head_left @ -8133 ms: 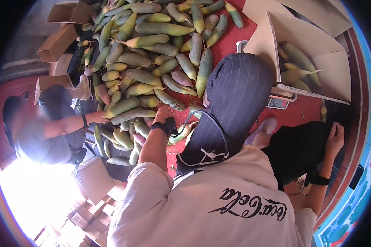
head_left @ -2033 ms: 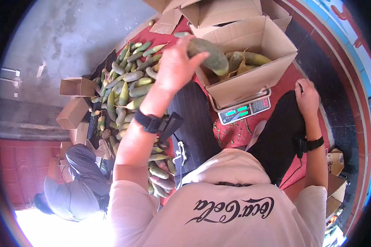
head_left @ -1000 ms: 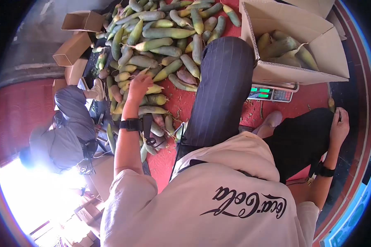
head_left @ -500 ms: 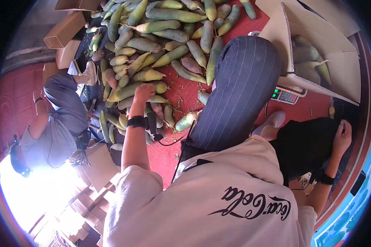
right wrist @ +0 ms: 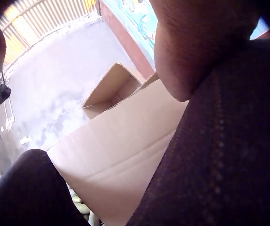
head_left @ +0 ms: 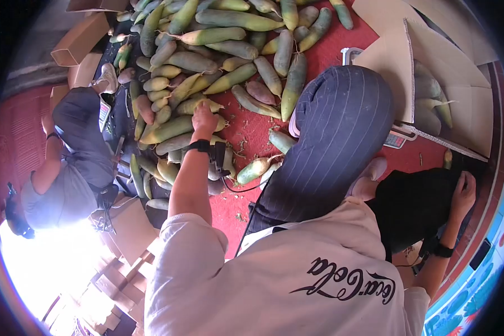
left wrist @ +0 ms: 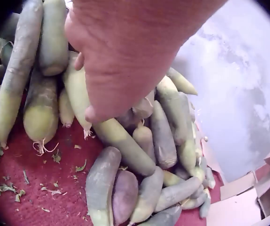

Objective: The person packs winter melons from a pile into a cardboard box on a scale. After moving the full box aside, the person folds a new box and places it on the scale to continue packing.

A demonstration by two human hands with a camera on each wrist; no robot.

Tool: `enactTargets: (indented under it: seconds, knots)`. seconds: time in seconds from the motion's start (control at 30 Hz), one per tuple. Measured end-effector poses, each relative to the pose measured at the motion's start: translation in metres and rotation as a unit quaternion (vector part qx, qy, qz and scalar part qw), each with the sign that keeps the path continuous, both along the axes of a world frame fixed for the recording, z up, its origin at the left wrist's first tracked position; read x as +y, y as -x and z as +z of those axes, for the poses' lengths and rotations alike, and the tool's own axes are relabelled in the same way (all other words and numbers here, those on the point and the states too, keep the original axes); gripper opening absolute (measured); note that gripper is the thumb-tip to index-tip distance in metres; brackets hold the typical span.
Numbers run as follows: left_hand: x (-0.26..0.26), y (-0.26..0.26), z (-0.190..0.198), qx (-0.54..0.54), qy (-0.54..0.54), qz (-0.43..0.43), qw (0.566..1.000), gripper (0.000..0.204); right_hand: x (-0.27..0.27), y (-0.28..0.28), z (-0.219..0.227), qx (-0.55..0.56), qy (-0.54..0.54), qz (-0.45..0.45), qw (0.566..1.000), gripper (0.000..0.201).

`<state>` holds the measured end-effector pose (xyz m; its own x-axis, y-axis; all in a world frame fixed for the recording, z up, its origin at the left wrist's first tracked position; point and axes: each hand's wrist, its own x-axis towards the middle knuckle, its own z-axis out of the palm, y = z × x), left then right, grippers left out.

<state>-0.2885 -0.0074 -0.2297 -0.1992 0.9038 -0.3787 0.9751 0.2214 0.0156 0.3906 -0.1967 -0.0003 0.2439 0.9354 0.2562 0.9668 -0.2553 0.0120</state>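
In the head view, my left hand (head_left: 204,120) is over a yellow-green radish (head_left: 189,106) at the near side of the heap. The left wrist view has the hand (left wrist: 118,66) partly covering a pale radish (left wrist: 77,92); most fingers are hidden, so a grip cannot be made out. Far to the right, my right hand (head_left: 463,195) rests on the black-trousered knee, fingers loosely bent and holding nothing. Its palm edge (right wrist: 177,70) shows against dark cloth in the right wrist view. A tall carton (head_left: 383,61) with several radishes inside stands on a scale (head_left: 395,140).
Red matting (head_left: 221,215) with leaf scraps lies before the heap. My raised knee (head_left: 341,112) stands between heap and carton. Another person (head_left: 67,190) sits at the left, near small open boxes (head_left: 79,40). A cable hangs from my left wrist.
Two seconds ago my left hand held a radish over the carton; it has since moved back to the heap and shifted slightly along it. The view has turned. My right hand stays on the knee.
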Motion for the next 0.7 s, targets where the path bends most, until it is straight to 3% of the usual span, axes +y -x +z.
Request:
enactTargets:
  seconds: [0.2, 0.37, 0.47, 0.63, 0.7]
  knots:
    - [0.021, 0.01, -0.02, 0.086, 0.048, -0.076, 0.992, 0.059, -0.001, 0.005, 0.006, 0.005, 0.039, -0.032, 0.999, 0.012]
    - [0.027, 0.006, -0.02, 0.108, 0.041, -0.109, 0.987, 0.045, 0.0, 0.006, 0.008, 0.025, 0.048, -0.035, 0.998, 0.012]
    - [0.033, 0.001, -0.018, 0.132, 0.092, -0.107, 0.981, 0.035, -0.002, -0.005, 0.005, -0.004, 0.061, -0.024, 0.998, 0.014]
    - [0.023, 0.008, -0.038, 0.162, 0.034, -0.169, 0.972, 0.019, -0.002, -0.004, 0.005, 0.011, 0.052, -0.02, 0.998, 0.012]
    - [0.02, 0.001, -0.03, 0.169, 0.054, -0.18, 0.968, 0.018, -0.004, -0.006, 0.004, 0.015, 0.053, -0.015, 0.998, 0.012]
